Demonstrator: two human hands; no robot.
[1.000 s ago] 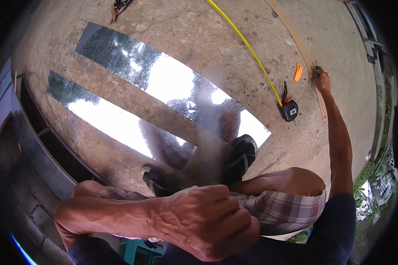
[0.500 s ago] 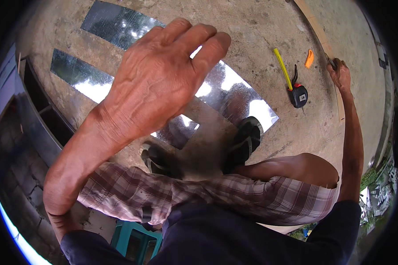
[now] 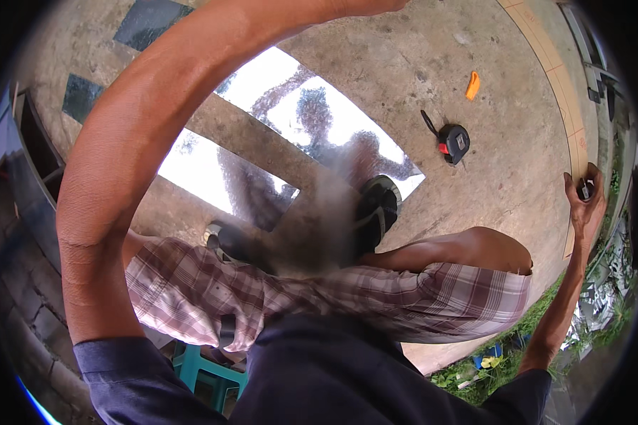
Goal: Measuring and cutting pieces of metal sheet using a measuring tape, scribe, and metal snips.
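My right hand (image 3: 587,202) is at the far right, thumb and fingers curled round a small dark object with a round end, its kind unclear. Beneath that hand runs a long tan strip (image 3: 551,60) with reddish lines drawn across it. My left arm arches over the left side; only a bit of my left hand (image 3: 379,6) shows at the top edge, its fingers cut off from view. Between the arms lies a black tape measure (image 3: 454,144) with a red part and a black strap. A small orange piece (image 3: 473,85) rests beyond it on the concrete.
Two shiny metal sheets (image 3: 319,117) (image 3: 220,173) lie side by side before my feet, one reaching under my right shoe (image 3: 377,209). A teal plastic stool (image 3: 209,372) is below me. A dark open-compartment frame (image 3: 39,145) stands left. Grass (image 3: 468,375) borders the concrete at lower right.
My left hand has moved away to the top edge. My right hand and the tan strip have shifted right, away from the orange piece. The tape measure's yellow blade no longer shows.
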